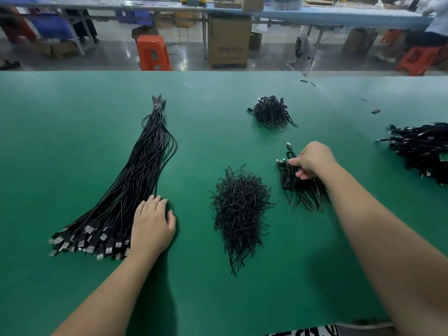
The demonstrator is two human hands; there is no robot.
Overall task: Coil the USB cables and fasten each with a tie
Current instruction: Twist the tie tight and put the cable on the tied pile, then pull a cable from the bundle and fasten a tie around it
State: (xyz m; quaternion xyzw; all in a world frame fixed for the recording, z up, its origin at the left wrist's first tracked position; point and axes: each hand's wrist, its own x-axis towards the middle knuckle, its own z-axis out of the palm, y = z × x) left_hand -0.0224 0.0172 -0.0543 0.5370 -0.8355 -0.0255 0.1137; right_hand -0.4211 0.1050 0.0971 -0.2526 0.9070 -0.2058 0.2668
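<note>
Green table (pixel 72 112) fills the near field. Far left: long bundle of straight USB cables (pixel 135 180), black, bound at its far tip by a pale band, fanning toward the near edge where the silver plugs (pixel 89 241) spread in a row.

Left hand (pixel 151 224) lies palm down at the right edge of that bundle — fingers (pixel 150 202) nearly straight and spread a little, tips touching the outermost cables, thumb out on the bare table. It grips nothing.

Centre, near: loose heap of short black ties (pixel 240 209), apart from both hands. Centre, far: a small pile of coiled cables (pixel 272 112), already tied as far as can be seen.

Right of centre: right hand (pixel 312 160) reaches out over a small cluster of coiled cables (pixel 300 187). Its fingers are curled down into the top of the cluster, thumb pressed against a loop beside a silver plug — it holds the upper coil. The rest of the cluster lies on the table under the wrist, tie ends sticking out toward the near side.

Far right edge: a larger heap of finished coils (pixel 421 151), partly cut off by the frame.

Beyond the table: an orange stool (pixel 152 53), a cardboard box (pixel 229 42), long blue benches.
</note>
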